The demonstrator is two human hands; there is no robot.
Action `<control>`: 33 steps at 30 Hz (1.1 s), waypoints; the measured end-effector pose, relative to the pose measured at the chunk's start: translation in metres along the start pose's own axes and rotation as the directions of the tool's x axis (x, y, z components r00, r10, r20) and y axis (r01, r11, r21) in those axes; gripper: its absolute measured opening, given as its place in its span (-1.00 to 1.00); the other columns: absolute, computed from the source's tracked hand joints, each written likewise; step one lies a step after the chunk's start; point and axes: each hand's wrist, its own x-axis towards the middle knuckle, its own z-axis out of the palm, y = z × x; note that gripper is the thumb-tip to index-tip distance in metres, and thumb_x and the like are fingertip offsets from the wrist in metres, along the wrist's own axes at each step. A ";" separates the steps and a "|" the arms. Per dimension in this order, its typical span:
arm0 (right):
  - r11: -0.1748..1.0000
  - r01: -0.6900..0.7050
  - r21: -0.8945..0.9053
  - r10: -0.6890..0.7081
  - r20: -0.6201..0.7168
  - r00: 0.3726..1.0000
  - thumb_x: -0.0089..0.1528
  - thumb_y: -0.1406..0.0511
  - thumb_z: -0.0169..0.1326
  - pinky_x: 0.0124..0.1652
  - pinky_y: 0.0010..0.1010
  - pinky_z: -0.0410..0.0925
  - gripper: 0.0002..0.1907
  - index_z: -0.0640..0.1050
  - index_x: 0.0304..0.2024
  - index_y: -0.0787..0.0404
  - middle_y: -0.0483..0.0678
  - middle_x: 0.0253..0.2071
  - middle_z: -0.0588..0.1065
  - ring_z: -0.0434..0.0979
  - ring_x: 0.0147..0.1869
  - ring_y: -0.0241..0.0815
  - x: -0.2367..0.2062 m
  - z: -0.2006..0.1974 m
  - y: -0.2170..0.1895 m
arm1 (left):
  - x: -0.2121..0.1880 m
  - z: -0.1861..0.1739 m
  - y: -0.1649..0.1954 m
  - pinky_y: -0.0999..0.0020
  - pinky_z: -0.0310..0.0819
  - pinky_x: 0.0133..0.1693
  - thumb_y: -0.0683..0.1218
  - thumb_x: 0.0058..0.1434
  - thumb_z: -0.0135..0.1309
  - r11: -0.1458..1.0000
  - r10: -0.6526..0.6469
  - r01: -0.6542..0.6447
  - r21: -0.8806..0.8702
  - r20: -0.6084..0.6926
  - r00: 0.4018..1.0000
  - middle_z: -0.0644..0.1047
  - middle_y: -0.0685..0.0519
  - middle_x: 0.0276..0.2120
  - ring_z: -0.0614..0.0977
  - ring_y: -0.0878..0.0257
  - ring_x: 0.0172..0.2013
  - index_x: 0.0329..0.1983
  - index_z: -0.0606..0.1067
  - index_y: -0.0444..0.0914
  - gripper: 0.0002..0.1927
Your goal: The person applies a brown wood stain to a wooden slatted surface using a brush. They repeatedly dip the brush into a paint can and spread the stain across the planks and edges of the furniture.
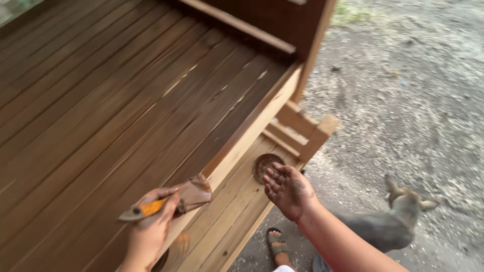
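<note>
My left hand (150, 226) grips a small tool with an orange handle (146, 208) and a brown stained rag (194, 194), held over the edge of a slatted wooden platform (111, 100). My right hand (288, 189) is palm up, fingers spread and smudged dark, holding nothing. It hovers just right of a small round brown tin lid (264, 165) that rests on the lower wooden step (232, 211).
A short wooden railing post (317, 133) stands at the step's far corner. Grey gravel ground (403, 100) lies to the right. A grey-brown dog (390, 219) stands beside my right arm. My sandalled foot (277, 247) is on the ground below the step.
</note>
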 end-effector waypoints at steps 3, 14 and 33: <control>0.997 -0.034 -0.064 0.036 0.042 0.998 0.32 0.17 -0.07 -0.07 -0.37 0.38 -0.74 0.46 0.01 0.08 -0.15 -0.09 0.45 0.48 -0.05 -0.18 -0.006 0.005 0.032 | -0.045 -0.051 -0.024 0.49 0.47 -0.32 -0.20 0.24 0.19 0.985 0.053 -0.030 0.167 -0.134 0.990 0.64 0.04 -0.33 0.56 0.41 -0.36 -0.17 0.62 -0.40 -0.84; 0.992 -0.066 -0.109 0.073 0.059 0.996 0.30 0.20 -0.06 -0.06 -0.37 0.39 -0.75 0.46 -0.01 0.11 -0.13 -0.07 0.47 0.49 -0.01 -0.18 -0.051 -0.005 0.096 | -0.143 -0.138 -0.059 0.47 0.51 -0.04 -0.21 0.32 0.10 0.992 0.120 -0.123 0.001 -0.243 0.963 0.64 -0.05 -0.13 0.65 0.30 -0.13 -0.05 0.55 -0.43 -0.80; 0.997 0.078 0.009 -0.078 -0.048 0.996 0.34 0.22 -0.10 -0.02 -0.36 0.39 -0.73 0.40 0.06 0.13 -0.09 -0.03 0.42 0.46 0.05 -0.14 -0.052 -0.034 -0.036 | 0.079 0.107 0.002 0.36 0.65 -0.30 -0.13 0.29 0.14 0.939 -0.112 0.113 -0.326 0.022 0.994 0.58 0.07 -0.34 0.60 0.35 -0.37 -0.15 0.53 -0.29 -0.86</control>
